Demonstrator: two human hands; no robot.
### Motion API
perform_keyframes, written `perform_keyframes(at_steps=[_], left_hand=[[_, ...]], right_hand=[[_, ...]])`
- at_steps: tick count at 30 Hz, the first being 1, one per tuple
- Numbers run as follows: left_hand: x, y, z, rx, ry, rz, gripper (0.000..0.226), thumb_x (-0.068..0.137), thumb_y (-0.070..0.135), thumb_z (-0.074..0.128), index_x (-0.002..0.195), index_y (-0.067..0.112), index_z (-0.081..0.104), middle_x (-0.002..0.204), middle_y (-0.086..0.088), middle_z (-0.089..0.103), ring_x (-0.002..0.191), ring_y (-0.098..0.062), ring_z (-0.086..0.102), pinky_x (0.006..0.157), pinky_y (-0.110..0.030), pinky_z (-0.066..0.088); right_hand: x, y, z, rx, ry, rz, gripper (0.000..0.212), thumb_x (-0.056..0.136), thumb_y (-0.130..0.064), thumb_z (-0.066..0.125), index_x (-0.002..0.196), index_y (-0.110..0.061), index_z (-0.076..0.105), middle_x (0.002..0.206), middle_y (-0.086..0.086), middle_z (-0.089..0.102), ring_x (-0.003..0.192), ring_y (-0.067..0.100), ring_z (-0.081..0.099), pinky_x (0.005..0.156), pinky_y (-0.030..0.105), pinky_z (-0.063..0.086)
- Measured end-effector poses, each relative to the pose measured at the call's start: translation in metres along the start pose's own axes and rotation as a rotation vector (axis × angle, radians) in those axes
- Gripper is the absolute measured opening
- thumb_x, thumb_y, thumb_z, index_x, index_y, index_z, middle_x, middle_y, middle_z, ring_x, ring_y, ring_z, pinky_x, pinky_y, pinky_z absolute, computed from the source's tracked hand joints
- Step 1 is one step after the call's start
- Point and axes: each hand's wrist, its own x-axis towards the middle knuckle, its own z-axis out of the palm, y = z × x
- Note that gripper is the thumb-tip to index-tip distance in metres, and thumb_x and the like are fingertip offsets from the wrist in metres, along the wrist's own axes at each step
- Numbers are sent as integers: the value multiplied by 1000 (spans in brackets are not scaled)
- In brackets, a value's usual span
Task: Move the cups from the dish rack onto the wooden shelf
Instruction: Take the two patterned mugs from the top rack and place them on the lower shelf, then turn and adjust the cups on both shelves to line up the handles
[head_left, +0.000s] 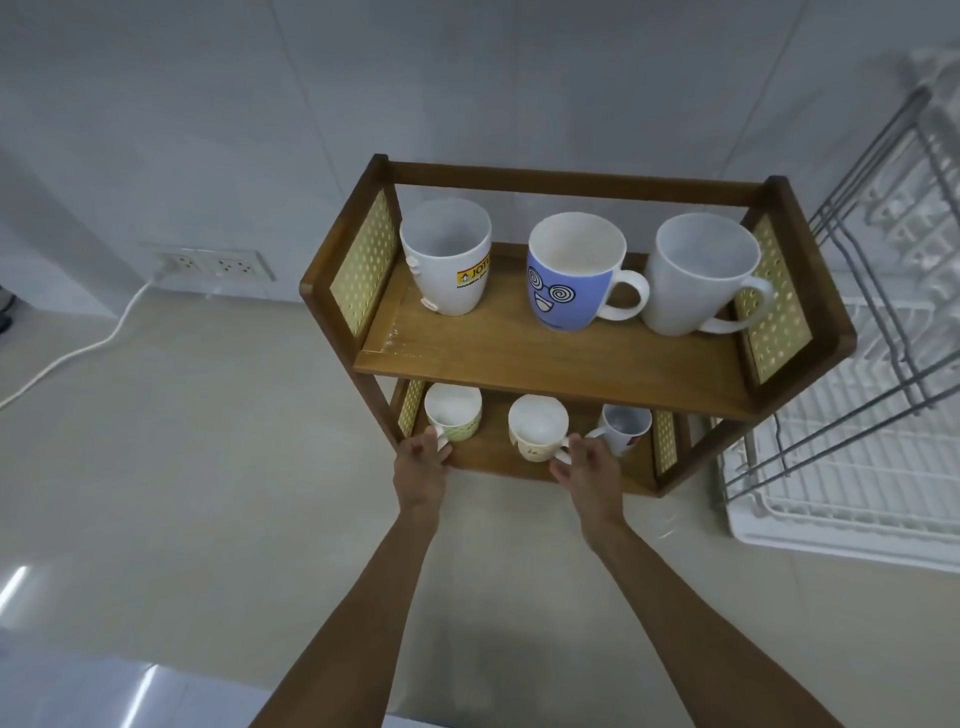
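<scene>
The wooden shelf (545, 358) has two tiers. Its top tier holds a white logo mug (449, 260), a blue face mug (571, 275) and a plain white mug (696, 275). On the bottom tier stand a green-patterned cup (456, 410), a cream cup (537, 426) and a small white cup (626, 423). My left hand (421, 462) grips the green-patterned cup's handle. My right hand (589, 467) pinches the cream cup's handle between thumb and fingers. Both cups rest on the tier. The dish rack (852, 457) stands to the right, and I see no cups in it.
The shelf stands on a pale counter (208, 441) against a white tiled wall. A double socket (208, 266) with a white cable (78, 353) sits at the left. The rack's grey wire frame (883, 208) rises close beside the shelf's right side.
</scene>
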Motion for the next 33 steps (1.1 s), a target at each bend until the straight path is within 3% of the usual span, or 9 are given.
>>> perform_keyframes(at_steps=[4, 9, 11, 13, 16, 21, 25, 33], left_hand=[[-2, 0, -1, 68, 2, 29, 25, 102, 38, 57, 107, 14, 61, 116, -10, 71, 98, -21, 72, 88, -38, 57], [-6, 0, -5, 178, -5, 101, 19, 101, 41, 58, 98, 23, 64, 109, -7, 73, 97, -20, 73, 94, -47, 57], [-9, 2, -8, 252, -4, 145, 24, 102, 42, 56, 103, 20, 66, 104, -5, 72, 99, -23, 73, 95, -49, 56], [-12, 3, -12, 385, 4, 244, 36, 104, 42, 50, 115, 13, 67, 108, -8, 72, 105, -28, 70, 95, -41, 54], [-20, 3, -18, 568, 25, 373, 40, 107, 36, 43, 126, 8, 64, 118, -14, 70, 111, -34, 64, 84, -28, 41], [-28, 1, -32, 589, -59, 415, 43, 109, 33, 40, 140, 9, 57, 133, -13, 65, 124, -30, 59, 93, -26, 40], [-23, 0, -42, 627, -104, 387, 48, 108, 40, 37, 145, 12, 53, 140, -10, 62, 131, -28, 55, 98, -26, 39], [-26, -2, -50, 631, -196, 420, 39, 109, 30, 38, 142, 18, 56, 136, -4, 64, 126, -22, 57, 95, -22, 38]], right_hand=[[2, -1, -8, -24, 35, -20, 10, 101, -25, 61, 93, -19, 63, 113, 15, 71, 104, 32, 72, 82, 37, 61], [-13, -8, -14, -106, 60, -69, 14, 101, -28, 61, 104, -14, 62, 108, 8, 73, 96, 26, 75, 81, 39, 62], [-29, -10, -20, -305, 138, -165, 24, 102, -32, 59, 111, -10, 59, 100, 1, 70, 91, 23, 71, 72, 27, 58], [-51, -6, -27, -486, 197, -269, 20, 101, -32, 58, 112, -15, 58, 96, -5, 66, 91, 19, 65, 66, 13, 42], [-80, 5, -19, -501, 105, -308, 19, 101, -18, 60, 120, -17, 62, 108, -7, 68, 99, 14, 66, 75, 6, 41], [-86, 5, 33, -508, -205, -311, 38, 103, -11, 56, 141, -14, 58, 137, -3, 64, 124, 10, 60, 88, -5, 38], [-73, -4, 72, -526, -317, -281, 46, 104, -7, 49, 150, -11, 46, 149, 3, 56, 136, 10, 50, 103, 16, 38], [-52, -5, 96, -682, -334, -247, 56, 102, -7, 42, 157, -13, 34, 146, 13, 56, 132, 30, 54, 109, 43, 45]])
